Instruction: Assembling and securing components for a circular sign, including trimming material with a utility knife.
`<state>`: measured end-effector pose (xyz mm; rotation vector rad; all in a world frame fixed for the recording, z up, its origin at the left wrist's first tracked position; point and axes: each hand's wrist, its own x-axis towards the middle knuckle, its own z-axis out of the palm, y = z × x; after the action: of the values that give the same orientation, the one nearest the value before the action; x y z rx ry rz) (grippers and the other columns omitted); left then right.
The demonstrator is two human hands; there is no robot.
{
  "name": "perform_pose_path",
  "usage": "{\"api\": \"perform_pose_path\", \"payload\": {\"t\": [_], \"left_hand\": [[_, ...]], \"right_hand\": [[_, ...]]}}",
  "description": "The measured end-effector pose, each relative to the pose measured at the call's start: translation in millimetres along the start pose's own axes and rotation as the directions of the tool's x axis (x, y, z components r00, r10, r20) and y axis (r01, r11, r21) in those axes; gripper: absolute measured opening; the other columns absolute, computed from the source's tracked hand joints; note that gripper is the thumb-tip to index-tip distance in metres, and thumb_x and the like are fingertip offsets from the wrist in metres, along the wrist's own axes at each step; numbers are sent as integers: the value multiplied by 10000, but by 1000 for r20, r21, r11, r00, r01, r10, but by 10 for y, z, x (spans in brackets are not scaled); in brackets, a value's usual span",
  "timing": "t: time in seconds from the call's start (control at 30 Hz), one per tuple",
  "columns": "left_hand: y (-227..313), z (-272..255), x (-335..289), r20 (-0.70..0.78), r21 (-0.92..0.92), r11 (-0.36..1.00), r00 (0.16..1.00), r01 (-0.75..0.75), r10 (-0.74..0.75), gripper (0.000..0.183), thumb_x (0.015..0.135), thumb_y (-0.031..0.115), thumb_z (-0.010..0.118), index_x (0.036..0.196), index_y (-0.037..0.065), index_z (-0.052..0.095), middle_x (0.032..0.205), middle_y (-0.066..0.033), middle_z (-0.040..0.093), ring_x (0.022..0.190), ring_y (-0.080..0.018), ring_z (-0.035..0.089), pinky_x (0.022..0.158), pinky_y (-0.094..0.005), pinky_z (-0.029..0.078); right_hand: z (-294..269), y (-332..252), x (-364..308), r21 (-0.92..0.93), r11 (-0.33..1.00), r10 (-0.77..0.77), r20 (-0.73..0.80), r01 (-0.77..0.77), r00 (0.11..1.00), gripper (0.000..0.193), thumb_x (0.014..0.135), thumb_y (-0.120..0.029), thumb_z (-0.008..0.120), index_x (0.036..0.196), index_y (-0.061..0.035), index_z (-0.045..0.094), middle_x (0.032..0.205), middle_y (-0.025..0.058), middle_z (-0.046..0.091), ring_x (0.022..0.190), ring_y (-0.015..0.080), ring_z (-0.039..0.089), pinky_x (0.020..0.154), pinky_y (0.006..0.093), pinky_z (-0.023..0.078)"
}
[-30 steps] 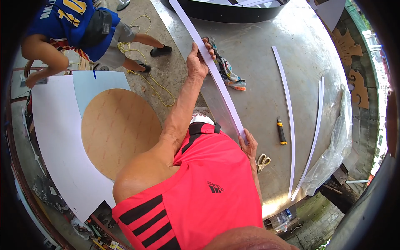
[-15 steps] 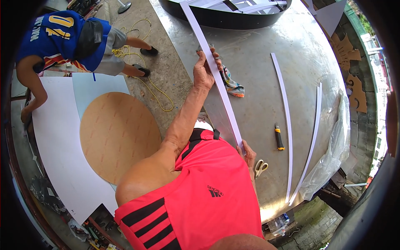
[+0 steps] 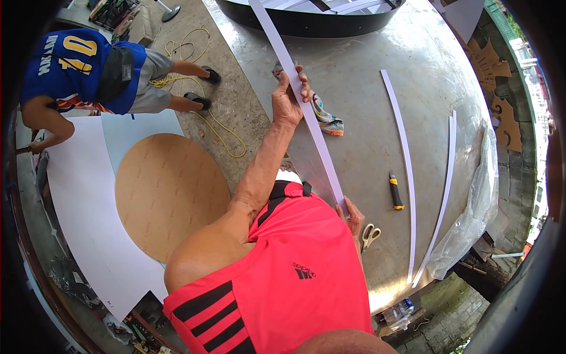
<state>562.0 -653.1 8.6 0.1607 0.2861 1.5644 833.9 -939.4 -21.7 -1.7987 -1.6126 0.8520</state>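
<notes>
A long, narrow white strip slants across the table in front of me, held at two places. My left hand is wrapped round its middle, thumb on one side and fingertips over the other edge. Down at the near end, my right hand grips the strip, its fingers partly hidden by my red shirt. The strip's far end reaches over the rim of a black curved frame. Beside the left hand, a crumpled multicoloured cloth lies on the metal table. Scissors with pale handles rest close to the right hand.
A yellow-and-black utility knife and more white strips lie on the right. Clear plastic sheeting hangs over the right edge. At left, a co-worker in blue bends over white sheets and a brown round board. Yellow cord crosses the floor.
The co-worker's hand at the far left has moved up along the sheet's edge. My view has shifted slightly; both my hands keep their grip on the strip.
</notes>
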Motion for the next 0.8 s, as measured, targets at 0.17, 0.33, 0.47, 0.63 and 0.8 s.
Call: {"api": "perform_pose_path", "payload": {"t": [0.17, 0.33, 0.47, 0.63, 0.8], "left_hand": [[-79, 89, 56, -160, 95, 995, 987, 14, 2, 485, 1038, 462, 464, 1233, 28, 561, 979, -94, 640, 717, -187, 612, 613, -331, 525], [-128, 52, 48, -199, 152, 988, 980, 36, -5, 531, 1045, 510, 414, 1242, 40, 566, 968, -80, 639, 762, -197, 627, 653, -349, 555], [-175, 40, 89, -168, 172, 985, 986, 37, -7, 557, 1023, 554, 446, 1226, 48, 559, 930, -65, 617, 748, -185, 614, 635, -346, 540], [-128, 67, 86, -232, 357, 934, 968, -9, 98, 506, 967, 537, 587, 1199, 90, 537, 874, -37, 559, 722, -160, 560, 568, -316, 470], [-288, -75, 258, -166, 410, 912, 984, 6, 68, 385, 1048, 416, 476, 1210, 70, 528, 895, -66, 544, 723, -168, 516, 576, -295, 417]], "right_hand": [[-18, 110, -49, 29, 999, 43, -71, -41, 997, 304, 832, -119, 784, 1109, -37, 690, 959, 146, 728, 849, 287, 728, 736, 357, 564], [-35, 1, -46, 27, 1000, 14, -83, -12, 996, 306, 900, -52, 682, 1204, -83, 661, 982, 156, 719, 852, 316, 722, 704, 380, 566], [-23, -26, -69, -132, 988, -88, -102, 74, 991, 417, 909, -5, 638, 1308, -123, 629, 1013, 156, 713, 849, 321, 718, 692, 392, 567], [-99, -100, -14, -247, 944, -245, -69, 221, 967, 547, 861, 43, 642, 1371, -148, 592, 1031, 119, 704, 843, 301, 704, 672, 393, 564], [-34, -46, -91, -148, 979, -148, -43, 140, 988, 535, 864, -38, 709, 1372, -162, 596, 987, 96, 674, 783, 266, 675, 644, 364, 552]]}}
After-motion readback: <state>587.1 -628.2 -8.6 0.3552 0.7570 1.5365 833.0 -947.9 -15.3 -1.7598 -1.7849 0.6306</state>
